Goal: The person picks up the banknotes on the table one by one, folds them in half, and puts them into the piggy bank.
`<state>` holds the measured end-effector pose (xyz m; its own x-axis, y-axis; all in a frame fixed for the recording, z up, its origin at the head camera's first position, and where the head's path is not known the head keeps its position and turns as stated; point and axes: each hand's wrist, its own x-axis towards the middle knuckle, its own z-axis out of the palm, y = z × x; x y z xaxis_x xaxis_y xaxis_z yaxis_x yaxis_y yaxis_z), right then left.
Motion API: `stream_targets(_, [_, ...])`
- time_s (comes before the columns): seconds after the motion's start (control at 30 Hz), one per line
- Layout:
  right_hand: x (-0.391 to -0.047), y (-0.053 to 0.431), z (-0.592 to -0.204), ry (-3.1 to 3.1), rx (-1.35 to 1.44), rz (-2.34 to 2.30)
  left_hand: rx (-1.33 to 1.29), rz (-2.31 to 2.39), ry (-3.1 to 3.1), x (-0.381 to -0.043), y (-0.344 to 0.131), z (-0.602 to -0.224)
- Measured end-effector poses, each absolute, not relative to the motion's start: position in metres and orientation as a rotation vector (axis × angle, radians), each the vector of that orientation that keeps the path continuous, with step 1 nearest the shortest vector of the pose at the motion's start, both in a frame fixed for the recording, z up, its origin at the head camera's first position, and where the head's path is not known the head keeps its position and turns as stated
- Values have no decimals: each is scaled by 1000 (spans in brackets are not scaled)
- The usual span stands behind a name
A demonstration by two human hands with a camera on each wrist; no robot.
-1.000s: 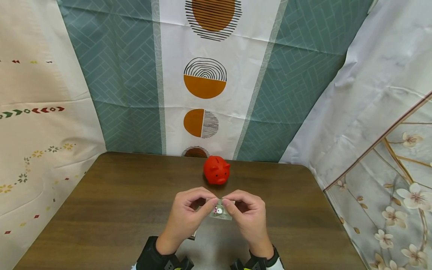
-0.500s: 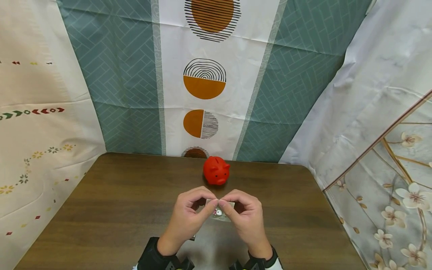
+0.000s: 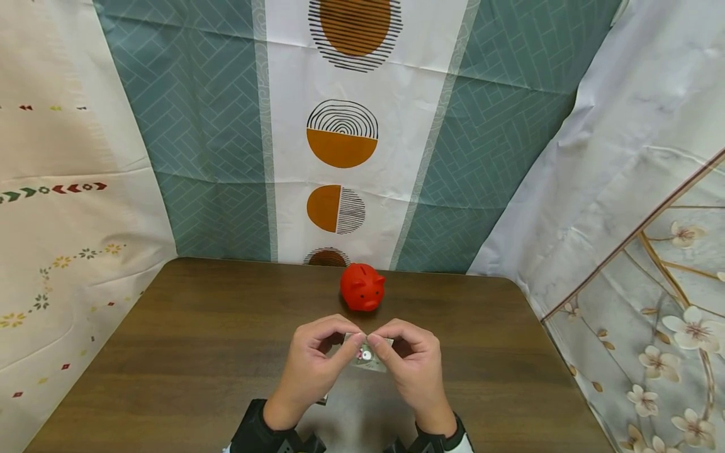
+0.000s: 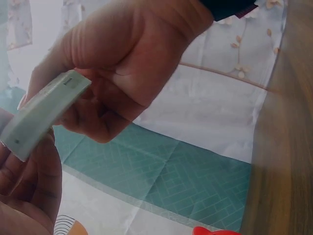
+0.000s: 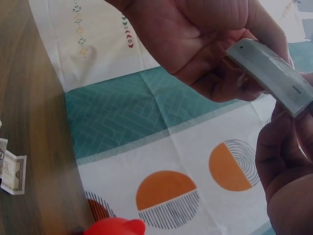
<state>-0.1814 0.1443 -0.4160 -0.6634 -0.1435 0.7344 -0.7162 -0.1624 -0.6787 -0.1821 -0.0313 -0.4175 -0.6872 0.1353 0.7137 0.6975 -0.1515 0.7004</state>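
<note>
Both hands meet over the near middle of the table in the head view. My left hand (image 3: 311, 358) and right hand (image 3: 416, 358) pinch a small pale green slip (image 3: 372, 360) between thumbs and fingers, thumb tips close together at its upper edge. On the face toward me are a white round spot and a bit of pink. The left wrist view shows the slip's (image 4: 46, 115) other side, bent lengthwise, with a mark like a 1 near one end. In the right wrist view the slip (image 5: 274, 73) hides parts of the fingers.
A red piggy bank (image 3: 362, 287) stands just beyond the hands on the brown wooden table (image 3: 226, 314). Printed paper notes (image 5: 13, 171) lie on the tabletop in the right wrist view. Patterned cloths (image 3: 221, 126) hang around the table's far side and flanks.
My right hand has shifted slightly left, bringing its thumb tip closer to the left thumb. Both hands still pinch the slip in nearly the same place.
</note>
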Motion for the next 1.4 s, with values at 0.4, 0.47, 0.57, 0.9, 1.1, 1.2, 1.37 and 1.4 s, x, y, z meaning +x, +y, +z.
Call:
stream_targets(0.4, [-178, 148, -412, -1779, 853, 1873, -901, -1923, -1738, -183, -34, -417])
stream_targets(0.47, [-178, 149, -412, -1780, 846, 1876, -904, -1929, -1731, -183, -35, -417])
stream_targets(0.57, [-177, 149, -412, -1776, 834, 1886, -892, -1937, -1727, -183, -37, -417])
stream_targets(0.9, [-175, 150, -410, -1803, 717, 1852, -880, -1980, -1733, -183, -40, -416])
stream_targets(1.1, [-174, 141, -409, -1767, 525, 1578, -854, -1877, -1687, -183, -34, -416])
stream_targets(1.2, [-170, 138, -407, -1787, 544, 1504, -832, -1801, -1673, -182, -31, -417])
stream_targets(1.37, [-167, 134, -406, -1895, 619, 1668, -891, -1552, -1646, -182, -23, -419])
stream_targets(1.4, [-167, 134, -406, -1904, 634, 1719, -901, -1507, -1646, -183, -22, -420])
